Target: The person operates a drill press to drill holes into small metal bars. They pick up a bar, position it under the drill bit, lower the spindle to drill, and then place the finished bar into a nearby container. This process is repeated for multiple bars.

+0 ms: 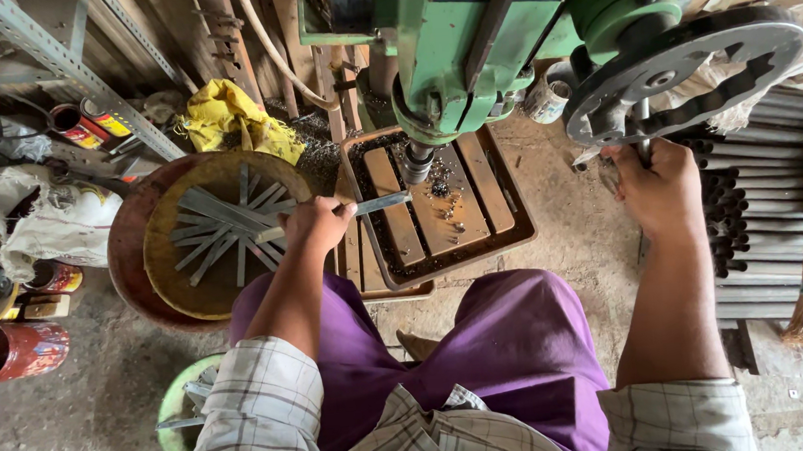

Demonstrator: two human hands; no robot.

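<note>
head view: a flat metal strip [376, 204] is held in the closed left hand [317, 224], its long axis lying roughly level and pointing from that hand toward the drill spindle [416, 161]; the free end is laid over the slotted wooden table [505, 218] just short of the bit, so the left hand is clearly the nearer one to the strip. the right hand [660, 189] is wrapped shut on the feed lever [645, 138] below the grey handwheel [683, 69], well apart from the strip, while more strips [223, 230] are seen piled in the round pan [164, 270] just beside the left hand.
</note>
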